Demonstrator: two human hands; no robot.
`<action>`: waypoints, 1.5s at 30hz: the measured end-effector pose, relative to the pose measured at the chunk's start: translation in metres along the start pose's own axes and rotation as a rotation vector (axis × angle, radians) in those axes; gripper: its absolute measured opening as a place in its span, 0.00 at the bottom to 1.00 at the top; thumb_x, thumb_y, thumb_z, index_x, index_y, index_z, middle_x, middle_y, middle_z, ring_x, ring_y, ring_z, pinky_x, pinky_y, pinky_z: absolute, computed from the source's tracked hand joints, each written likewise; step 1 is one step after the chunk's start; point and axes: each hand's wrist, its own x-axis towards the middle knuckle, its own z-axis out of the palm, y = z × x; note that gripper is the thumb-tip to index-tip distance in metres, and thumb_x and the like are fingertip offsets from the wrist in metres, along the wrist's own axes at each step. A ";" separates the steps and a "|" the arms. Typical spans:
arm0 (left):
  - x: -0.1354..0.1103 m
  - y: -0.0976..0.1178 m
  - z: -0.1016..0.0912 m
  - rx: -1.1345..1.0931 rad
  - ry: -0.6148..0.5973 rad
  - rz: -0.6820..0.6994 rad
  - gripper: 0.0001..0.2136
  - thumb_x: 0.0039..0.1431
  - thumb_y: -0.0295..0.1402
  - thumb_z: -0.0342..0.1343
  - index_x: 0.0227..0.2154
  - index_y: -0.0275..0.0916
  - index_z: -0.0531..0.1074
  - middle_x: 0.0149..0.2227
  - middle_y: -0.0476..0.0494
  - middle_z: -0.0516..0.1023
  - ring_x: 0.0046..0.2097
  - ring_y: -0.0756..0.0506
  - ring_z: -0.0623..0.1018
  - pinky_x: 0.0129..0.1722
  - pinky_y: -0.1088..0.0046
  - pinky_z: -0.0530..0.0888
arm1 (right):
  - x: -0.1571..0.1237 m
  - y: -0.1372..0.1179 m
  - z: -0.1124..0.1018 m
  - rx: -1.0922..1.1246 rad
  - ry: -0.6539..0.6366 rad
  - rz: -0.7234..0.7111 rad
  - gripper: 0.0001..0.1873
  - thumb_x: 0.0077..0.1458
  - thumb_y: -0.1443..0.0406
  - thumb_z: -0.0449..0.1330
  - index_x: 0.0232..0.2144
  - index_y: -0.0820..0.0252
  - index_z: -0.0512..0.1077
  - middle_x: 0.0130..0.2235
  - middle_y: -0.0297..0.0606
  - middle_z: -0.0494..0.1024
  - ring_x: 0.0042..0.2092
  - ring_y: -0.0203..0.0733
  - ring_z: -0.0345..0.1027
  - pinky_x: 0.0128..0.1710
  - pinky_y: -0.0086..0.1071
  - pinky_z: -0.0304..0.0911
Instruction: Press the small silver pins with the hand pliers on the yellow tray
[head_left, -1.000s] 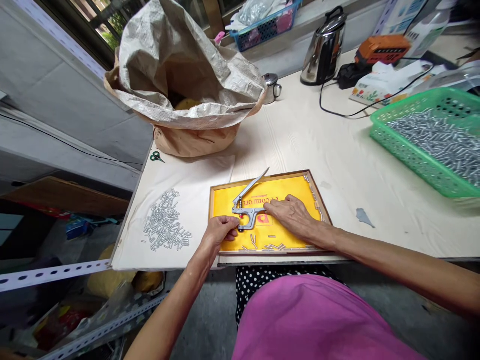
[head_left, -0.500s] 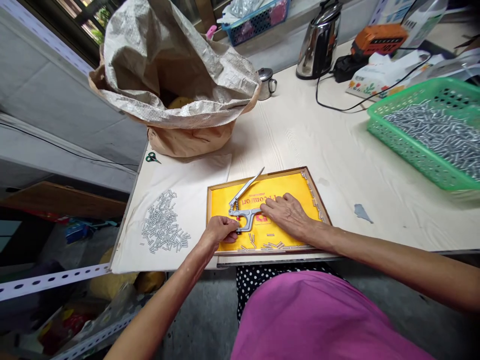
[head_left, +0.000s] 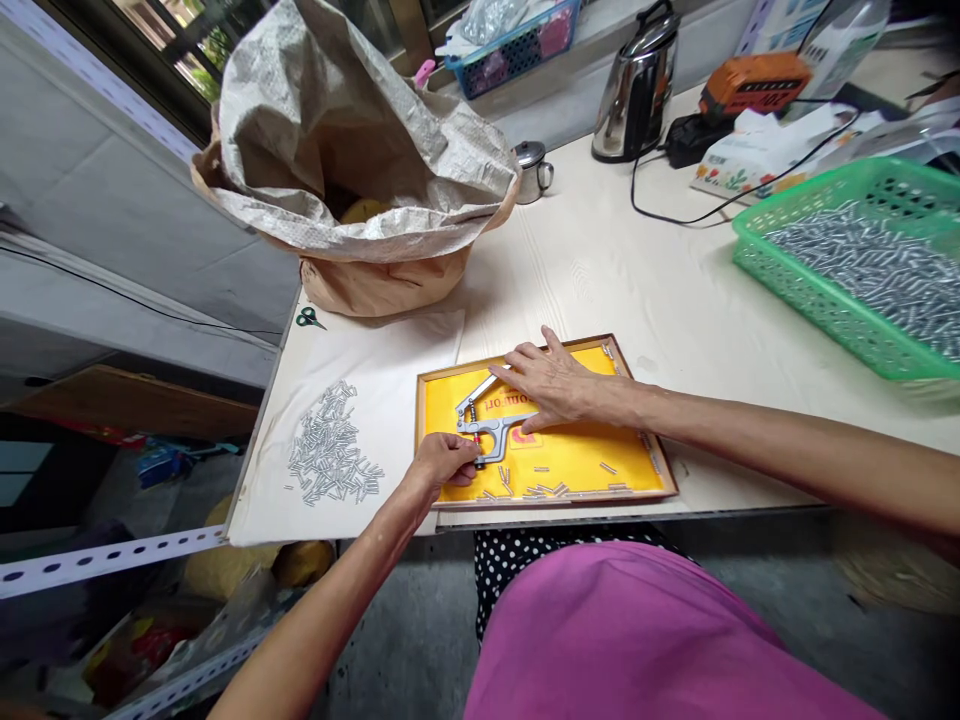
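Note:
Grey snap-fastener pliers (head_left: 495, 428) lie on the yellow-lined tray (head_left: 570, 455), jaws to the left. My right hand (head_left: 555, 385) spans the two handles, fingertips over the upper lever and thumb by the lower handle. At the jaws, my left hand (head_left: 448, 460) is closed in a pinch; whatever sits between its fingertips is hidden. Small metal springs (head_left: 547, 490) lie along the tray's near edge, with a few more at its right side. A heap of similar springs (head_left: 330, 450) rests on the table left of the tray.
A large woven sack (head_left: 382, 280) stands open behind the tray. Green-handled scissors (head_left: 309, 318) lie near the table's left edge. On the right is a green basket (head_left: 810, 295) full of metal springs. A metal cup (head_left: 531, 175) and kettle (head_left: 634, 90) stand at the back.
My right hand has moved up from the lower handle onto the upper lever, which sits lower now. My left hand stays at the jaws.

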 end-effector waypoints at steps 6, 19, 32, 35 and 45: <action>-0.002 -0.004 -0.001 0.076 0.005 0.031 0.11 0.51 0.37 0.66 0.24 0.35 0.73 0.17 0.51 0.73 0.21 0.51 0.74 0.28 0.74 0.75 | -0.008 -0.003 0.004 0.061 0.006 0.023 0.42 0.51 0.45 0.62 0.59 0.67 0.63 0.52 0.52 0.73 0.52 0.59 0.60 0.55 0.56 0.48; -0.002 0.021 0.037 0.897 0.342 1.063 0.25 0.53 0.26 0.61 0.53 0.36 0.62 0.50 0.36 0.73 0.52 0.37 0.72 0.51 0.57 0.72 | -0.020 -0.038 -0.018 0.150 0.147 0.049 0.29 0.57 0.59 0.62 0.57 0.68 0.62 0.48 0.51 0.73 0.47 0.52 0.63 0.46 0.42 0.57; -0.005 0.034 0.042 1.216 0.332 0.941 0.13 0.62 0.30 0.55 0.48 0.35 0.70 0.43 0.35 0.77 0.47 0.38 0.75 0.45 0.63 0.73 | -0.031 -0.036 -0.012 0.185 -0.045 0.174 0.10 0.65 0.64 0.51 0.42 0.63 0.69 0.41 0.47 0.77 0.39 0.46 0.68 0.32 0.35 0.54; -0.001 0.026 0.042 1.092 0.355 1.078 0.26 0.59 0.25 0.56 0.60 0.34 0.61 0.55 0.30 0.72 0.57 0.36 0.72 0.54 0.57 0.71 | -0.037 -0.027 -0.006 0.205 0.095 0.165 0.24 0.60 0.49 0.57 0.46 0.64 0.68 0.43 0.48 0.75 0.42 0.49 0.67 0.37 0.37 0.58; -0.022 -0.005 0.045 1.102 0.341 1.415 0.10 0.68 0.28 0.47 0.39 0.35 0.74 0.46 0.37 0.78 0.58 0.38 0.72 0.58 0.55 0.70 | -0.028 0.033 0.012 0.199 0.256 0.043 0.24 0.70 0.53 0.39 0.32 0.57 0.68 0.33 0.41 0.74 0.34 0.43 0.65 0.35 0.36 0.55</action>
